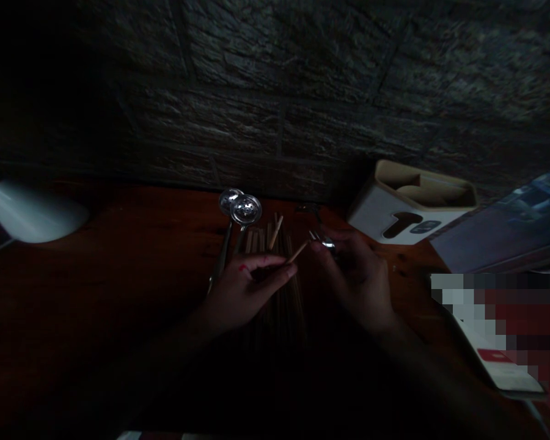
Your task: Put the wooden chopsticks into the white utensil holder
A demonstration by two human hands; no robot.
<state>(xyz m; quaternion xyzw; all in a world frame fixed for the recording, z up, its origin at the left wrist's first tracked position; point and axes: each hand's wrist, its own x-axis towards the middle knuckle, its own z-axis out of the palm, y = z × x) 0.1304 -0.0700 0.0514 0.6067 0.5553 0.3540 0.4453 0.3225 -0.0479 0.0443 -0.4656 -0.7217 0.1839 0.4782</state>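
The left hand [242,290] held a slim wooden stick [297,252], probably a chopstick, pinched between thumb and fingers. The right hand [364,275] was closed around a shiny metal utensil [327,244]; its prongs suggested a fork, but the fingers hid most of it. The stick's far end pointed at the right fingertips; contact could not be confirmed.

The step in hand was judged to be sorting of utensils, one piece per hand. The next move called for a firm pinch on the stick and for the metal utensil to be kept clear of its tip.

Below the hands, a bundle of sticks [297,302] lay roughly parallel on the wooden table [132,244]. Just beyond the left hand, a front ladle [246,209] overlapped a rear ladle [227,197], both with perforated bowls. Beyond the right hand, a compartmented holder [366,211] stood near the brick wall [238,116]. A pale object [41,214] stood at far left.
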